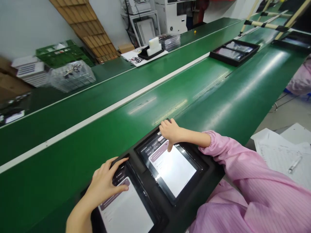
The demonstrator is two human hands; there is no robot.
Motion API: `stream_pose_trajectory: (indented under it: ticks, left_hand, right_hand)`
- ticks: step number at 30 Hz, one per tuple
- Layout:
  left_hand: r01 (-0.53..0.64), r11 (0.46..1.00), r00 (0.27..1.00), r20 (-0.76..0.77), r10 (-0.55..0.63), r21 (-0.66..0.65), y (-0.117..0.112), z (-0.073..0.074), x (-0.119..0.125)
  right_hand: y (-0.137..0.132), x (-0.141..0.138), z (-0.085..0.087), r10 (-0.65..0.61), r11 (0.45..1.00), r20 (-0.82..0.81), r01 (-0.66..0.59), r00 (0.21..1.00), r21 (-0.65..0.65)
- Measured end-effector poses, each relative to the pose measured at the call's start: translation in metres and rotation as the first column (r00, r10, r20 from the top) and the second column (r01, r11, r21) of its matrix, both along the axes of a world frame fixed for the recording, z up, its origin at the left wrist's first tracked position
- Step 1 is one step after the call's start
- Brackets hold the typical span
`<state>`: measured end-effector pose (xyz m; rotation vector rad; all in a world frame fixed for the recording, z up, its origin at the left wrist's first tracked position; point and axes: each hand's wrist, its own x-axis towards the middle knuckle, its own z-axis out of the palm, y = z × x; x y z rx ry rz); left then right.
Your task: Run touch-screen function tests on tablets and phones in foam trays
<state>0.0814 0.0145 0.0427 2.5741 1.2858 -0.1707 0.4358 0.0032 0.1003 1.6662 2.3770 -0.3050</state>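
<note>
A black foam tray [147, 182] sits at the near edge of the green belt, with two lit tablets in its recesses. My left hand [107, 181] lies over the far left part of the tray, fingers spread, its thumb over the screen of the left tablet [130, 208]. At the far rim, the fingers of my right hand [171, 131] curl over the tray's edge, while its thumb points down onto the right tablet [177, 171]. Both screens show a white panel below a dark band. My left hand's outer fingers are partly hidden.
Farther along the belt [189, 87] lies another black tray [234, 51] with tablets. A pale tube frame [267, 24] stands beyond it. Across the belt are a green crate [57, 55] and plastic-wrapped stacks [73, 76]. Papers [277, 152] with a pen lie at right.
</note>
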Motion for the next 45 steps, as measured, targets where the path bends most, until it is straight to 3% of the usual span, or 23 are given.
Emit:
stream_pose_trajectory:
  ticks: [4, 9, 11, 13, 15, 17, 22, 26, 28, 30, 32, 34, 38, 45]
  left_hand:
    - [-0.043, 0.997, 0.998, 0.046, 0.046, -0.059, -0.002, 0.017, 0.015]
    - [-0.124, 0.992, 0.989, 0.076, 0.125, -0.011, -0.004, 0.018, 0.022]
    - [-0.117, 0.992, 0.987, 0.102, 0.122, -0.052, -0.007, 0.017, 0.021]
    - [-0.078, 0.989, 0.988, 0.125, 0.093, -0.123, -0.011, 0.020, 0.019]
    - [-0.024, 0.983, 0.990, 0.130, 0.049, -0.183, -0.017, 0.025, 0.018]
    - [0.011, 0.974, 0.994, 0.106, 0.013, -0.226, -0.023, 0.031, 0.019]
    - [0.063, 0.955, 0.998, 0.049, -0.051, -0.291, -0.037, 0.033, 0.025]
    - [0.029, 0.976, 0.999, 0.038, -0.022, -0.217, -0.043, 0.025, 0.029]
    - [0.011, 0.976, 0.998, 0.059, 0.002, -0.216, -0.043, 0.023, 0.029]
    - [0.009, 0.971, 0.996, 0.093, 0.014, -0.241, -0.042, 0.024, 0.030]
    - [0.001, 0.968, 0.994, 0.110, 0.027, -0.251, -0.042, 0.025, 0.031]
    - [-0.004, 0.968, 0.994, 0.108, 0.032, -0.252, -0.042, 0.025, 0.033]
    - [0.015, 0.968, 0.993, 0.113, 0.014, -0.250, -0.042, 0.022, 0.034]
    - [0.007, 0.963, 0.993, 0.112, 0.024, -0.269, -0.038, 0.022, 0.035]
  right_hand:
    - [0.006, 0.007, -0.012, -0.132, 0.989, -0.127, 0.139, 0.983, 0.043]
    - [0.004, 0.028, -0.022, -0.170, 0.970, -0.240, 0.206, 0.956, 0.132]
    - [-0.014, 0.035, -0.031, -0.069, 0.955, -0.379, 0.171, 0.923, 0.243]
    - [-0.037, 0.042, -0.043, 0.159, 0.907, -0.537, 0.093, 0.829, 0.412]
    - [-0.056, 0.048, -0.054, 0.363, 0.846, -0.584, 0.005, 0.726, 0.533]
    - [-0.066, 0.051, -0.060, 0.486, 0.795, -0.574, -0.060, 0.659, 0.604]
    - [-0.065, 0.051, -0.058, 0.594, 0.748, -0.550, -0.151, 0.587, 0.646]
    - [-0.064, 0.050, -0.054, 0.612, 0.756, -0.531, -0.237, 0.586, 0.610]
    - [-0.065, 0.051, -0.055, 0.579, 0.769, -0.543, -0.185, 0.608, 0.612]
    - [-0.066, 0.053, -0.058, 0.479, 0.771, -0.562, -0.018, 0.675, 0.636]
    - [-0.066, 0.055, -0.063, 0.296, 0.754, -0.554, 0.166, 0.778, 0.636]
    - [-0.066, 0.054, -0.068, 0.106, 0.749, -0.500, 0.262, 0.859, 0.609]
    - [-0.066, 0.050, -0.072, -0.067, 0.783, -0.385, 0.288, 0.921, 0.551]
    - [-0.065, 0.053, -0.073, -0.086, 0.833, -0.444, 0.309, 0.892, 0.460]
